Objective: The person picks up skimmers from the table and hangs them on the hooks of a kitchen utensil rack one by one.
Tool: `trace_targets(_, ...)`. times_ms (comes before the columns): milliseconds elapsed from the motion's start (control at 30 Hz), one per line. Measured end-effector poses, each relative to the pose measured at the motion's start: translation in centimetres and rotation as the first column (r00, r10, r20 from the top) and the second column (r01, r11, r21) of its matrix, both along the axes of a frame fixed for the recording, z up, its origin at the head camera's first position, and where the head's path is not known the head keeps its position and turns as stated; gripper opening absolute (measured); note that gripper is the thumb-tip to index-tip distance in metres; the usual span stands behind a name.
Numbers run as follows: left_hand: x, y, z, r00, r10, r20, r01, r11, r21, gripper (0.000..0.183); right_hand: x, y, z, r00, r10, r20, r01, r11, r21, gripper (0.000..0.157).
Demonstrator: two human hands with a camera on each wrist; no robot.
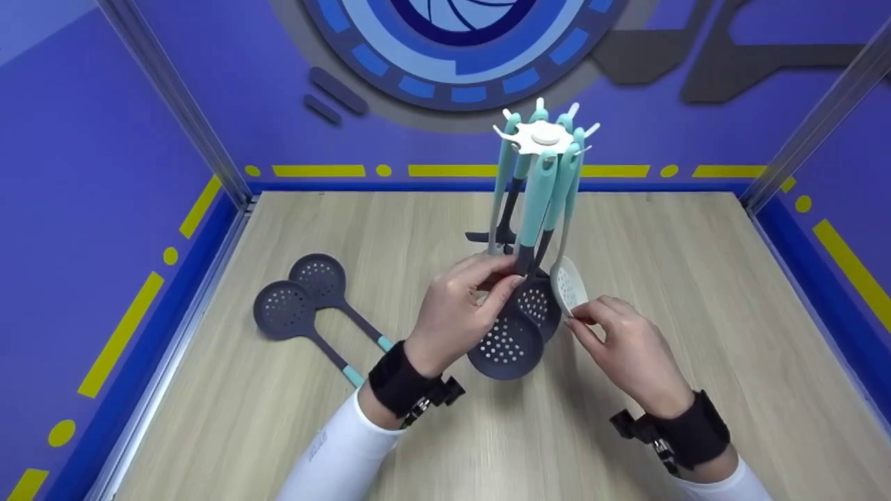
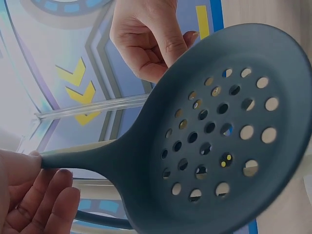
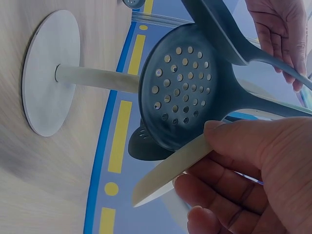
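Observation:
A white utensil stand (image 1: 545, 139) carries several hanging utensils with mint-green handles. My left hand (image 1: 456, 306) pinches the dark neck of the front skimmer, just below its green handle. That dark grey skimmer (image 1: 505, 367) hangs with its holed round head facing me, and it fills much of the left wrist view. My right hand (image 1: 630, 348) pinches the lower rim of a cream-white skimmer (image 1: 569, 287) between thumb and fingers. Another dark skimmer (image 1: 550, 316) hangs between them, partly hidden by the front one.
Two dark skimmers (image 1: 282, 309) lie overlapping on the wooden table (image 1: 230, 431) at left, their handles partly behind my left forearm. The stand's round white base (image 3: 51, 107) shows in the right wrist view. Blue-purple panels (image 1: 125, 209) border the table at the back and sides.

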State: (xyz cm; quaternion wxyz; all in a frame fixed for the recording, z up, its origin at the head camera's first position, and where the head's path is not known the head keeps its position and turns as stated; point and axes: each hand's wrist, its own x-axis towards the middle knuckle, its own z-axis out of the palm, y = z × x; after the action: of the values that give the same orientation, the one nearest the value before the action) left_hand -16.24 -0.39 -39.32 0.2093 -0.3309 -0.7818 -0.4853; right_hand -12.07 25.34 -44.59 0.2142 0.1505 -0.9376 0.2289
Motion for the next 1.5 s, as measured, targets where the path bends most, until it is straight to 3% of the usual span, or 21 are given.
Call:
trace_targets(433,0.3,-1.8,-1.6,0.999,0.014,0.031,-0.013,1.0,-0.013,0.028,0.0,0.0,0.0,1.0,-0.005,-0.006,0.005,1.0,-0.001,0.007)
trace_targets(833,0.6,-6.6,-5.0,0.991,0.131,-0.001,-0.129,0.971,-0.204,0.025,0.0,0.2,0.0,0.999,0.0,-0.041,0.0,1.0,-0.008,0.006)
trace_targets(1000,1.2,-10.0,-6.8,0.985,0.17,0.004,-0.159,0.929,-0.335,0.026,0.0,0.3,0.1,0.999,-0.003,-0.047,0.002,1.0,-0.015,0.005)
trace_targets(1133,1.8,-13.0,-8.2,0.975,0.213,0.058,-0.166,0.881,-0.444,0.027,0.0,0.3,0.2,0.999,-0.004,-0.051,0.003,1.0,-0.021,0.005)
trace_targets(1333,1.8,-17.0,-9.8,0.939,0.313,0.144,-0.176,0.796,-0.579,0.028,0.1,0.3,0.3,0.999,0.005,-0.048,-0.007,0.999,-0.045,0.005)
trace_targets(1500,1.7,-19.9,-10.6,0.912,0.355,0.205,-0.155,0.761,-0.631,0.029,0.2,0.3,0.4,0.999,0.01,-0.05,-0.014,0.997,-0.07,0.01)
